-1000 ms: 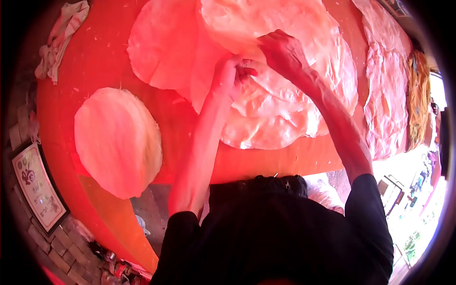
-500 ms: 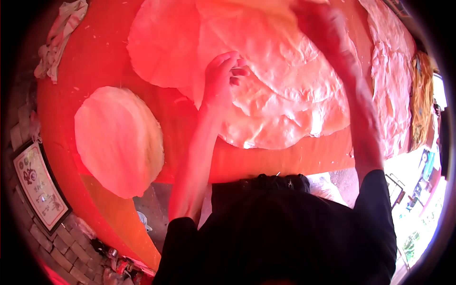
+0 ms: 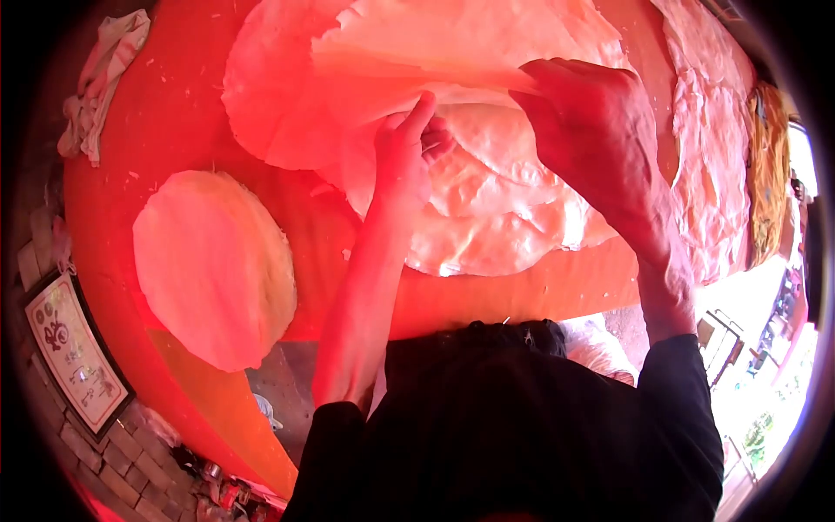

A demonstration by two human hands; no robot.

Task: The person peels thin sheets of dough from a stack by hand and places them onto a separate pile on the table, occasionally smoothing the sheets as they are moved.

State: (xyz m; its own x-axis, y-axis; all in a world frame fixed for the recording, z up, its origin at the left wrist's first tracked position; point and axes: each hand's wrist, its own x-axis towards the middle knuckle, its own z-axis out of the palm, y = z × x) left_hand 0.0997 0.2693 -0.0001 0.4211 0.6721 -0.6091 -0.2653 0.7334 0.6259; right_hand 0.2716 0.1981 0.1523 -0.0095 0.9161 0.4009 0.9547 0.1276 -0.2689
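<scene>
Large thin round sheets [image 3: 504, 226] overlap on the red table, wrinkled and glossy near its front edge. My right hand [image 3: 591, 130] pinches the edge of a thin top sheet [image 3: 409, 43], which is lifted and folded over near the fingertips. Beside that raised edge is my left hand [image 3: 411, 143], thumb up and fingers partly curled; whether it grips the sheet I cannot make out. A thick round stack of pale sheets [image 3: 213, 270] lies to the left, away from both hands.
The red table [image 3: 183, 113] curves around the left side. A crumpled cloth [image 3: 104, 83] lies at its far left edge. More wrinkled sheets [image 3: 713, 157] and a yellow-brown cloth [image 3: 769, 174] are on the right. A framed sign [image 3: 76, 352] stands at lower left.
My right hand has come down and nearer, bringing the top sheet's edge toward my left hand. My left hand has barely moved, its thumb now raised.
</scene>
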